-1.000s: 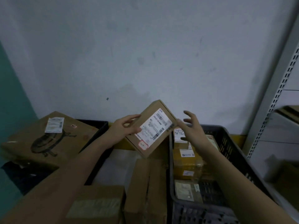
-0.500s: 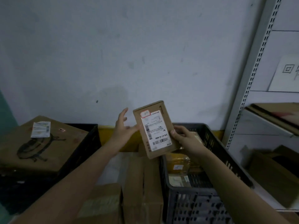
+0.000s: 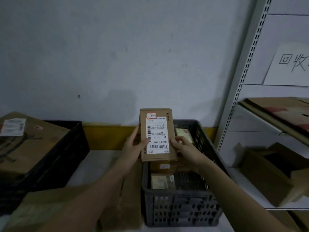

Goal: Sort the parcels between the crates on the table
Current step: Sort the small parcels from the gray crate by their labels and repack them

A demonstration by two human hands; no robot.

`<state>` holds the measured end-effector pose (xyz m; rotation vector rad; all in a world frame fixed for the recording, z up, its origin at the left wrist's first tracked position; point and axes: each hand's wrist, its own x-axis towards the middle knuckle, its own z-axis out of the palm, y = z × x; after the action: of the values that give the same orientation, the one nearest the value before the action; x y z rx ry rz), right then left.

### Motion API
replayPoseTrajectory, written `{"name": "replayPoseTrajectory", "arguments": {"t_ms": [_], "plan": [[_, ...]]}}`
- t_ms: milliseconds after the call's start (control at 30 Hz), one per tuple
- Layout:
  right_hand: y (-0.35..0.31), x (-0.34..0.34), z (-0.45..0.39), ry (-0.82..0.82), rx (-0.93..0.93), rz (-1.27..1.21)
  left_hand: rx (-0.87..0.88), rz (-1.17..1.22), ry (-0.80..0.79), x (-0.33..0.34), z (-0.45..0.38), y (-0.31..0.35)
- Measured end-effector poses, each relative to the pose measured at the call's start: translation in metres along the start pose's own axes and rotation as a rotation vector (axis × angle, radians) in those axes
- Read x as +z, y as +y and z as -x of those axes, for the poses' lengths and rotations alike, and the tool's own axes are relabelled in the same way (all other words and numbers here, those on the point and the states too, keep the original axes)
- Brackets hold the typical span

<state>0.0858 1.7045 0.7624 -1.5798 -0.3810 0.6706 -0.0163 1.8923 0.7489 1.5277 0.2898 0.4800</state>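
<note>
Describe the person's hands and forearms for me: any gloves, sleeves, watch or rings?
Both arms are bare for as far as the head view shows them, with no sleeve edge visible. The left hand and right hand wear no gloves. No watch, band or ring shows on either wrist or on the visible fingers. The light is dim, so fine marks cannot be ruled out.
</note>
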Motion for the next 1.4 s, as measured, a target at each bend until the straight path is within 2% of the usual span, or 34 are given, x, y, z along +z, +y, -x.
{"name": "replayPoseTrajectory", "arguments": {"t_ms": [200, 267, 333, 367, 400, 433, 500, 533, 600, 667, 700, 767, 833, 867, 1000, 1167, 1267, 1400], "plan": [[0.010, -0.078, -0.010, -0.013, 0.021, -0.024, -0.130, 0.057, 0.054, 0.080, -0.013, -0.031], [0.006, -0.102, -0.010, 0.001, -0.031, 0.105, -0.030, -0.245, 0.155, 0.092, -0.023, -0.032], [-0.002, -0.125, -0.016, -0.045, -0.102, 0.357, 0.241, -0.692, 0.205, 0.096, -0.035, -0.017], [-0.007, -0.133, -0.020, -0.107, -0.131, 0.483, 0.343, -0.891, 0.134, 0.098, -0.039, -0.004], [-0.012, -0.139, -0.024, -0.181, -0.147, 0.589, 0.338, -1.014, -0.008, 0.099, -0.044, 0.008], [-0.017, -0.141, -0.027, -0.260, -0.164, 0.666, 0.215, -1.032, -0.184, 0.100, -0.049, 0.016], [-0.022, -0.140, -0.031, -0.377, -0.213, 0.729, -0.148, -0.902, -0.484, 0.104, -0.051, 0.022], [-0.020, -0.139, -0.033, -0.371, -0.249, 0.729, -0.234, -0.844, -0.539, 0.105, -0.050, 0.019], [-0.008, -0.138, -0.043, -0.205, -0.335, 0.690, -0.205, -0.746, -0.407, 0.105, -0.047, 0.006], [0.010, -0.135, -0.052, 0.038, -0.363, 0.593, -0.123, -0.559, -0.119, 0.110, -0.045, -0.014], [0.018, -0.131, -0.057, 0.074, -0.337, 0.482, -0.095, -0.474, 0.000, 0.117, -0.042, -0.023], [0.028, -0.121, -0.060, 0.002, -0.210, 0.212, -0.097, -0.353, 0.110, 0.134, -0.035, -0.039], [0.035, -0.115, -0.060, -0.037, -0.109, 0.005, -0.146, -0.254, 0.085, 0.151, -0.027, -0.054], [0.039, -0.116, -0.061, -0.009, -0.114, -0.012, -0.181, -0.221, 0.059, 0.154, -0.025, -0.060], [0.045, -0.127, -0.071, 0.149, -0.162, 0.244, -0.306, -0.165, -0.059, 0.150, -0.023, -0.071], [0.057, -0.124, -0.075, 0.046, -0.078, 0.658, -0.442, -0.291, -0.241, 0.129, -0.025, -0.090], [0.064, -0.109, -0.073, 0.149, -0.099, 0.930, -0.443, -0.366, -0.302, 0.135, -0.022, -0.102], [0.073, -0.091, -0.072, 0.214, -0.073, 0.904, -0.357, -0.468, -0.233, 0.157, -0.021, -0.111]]}}
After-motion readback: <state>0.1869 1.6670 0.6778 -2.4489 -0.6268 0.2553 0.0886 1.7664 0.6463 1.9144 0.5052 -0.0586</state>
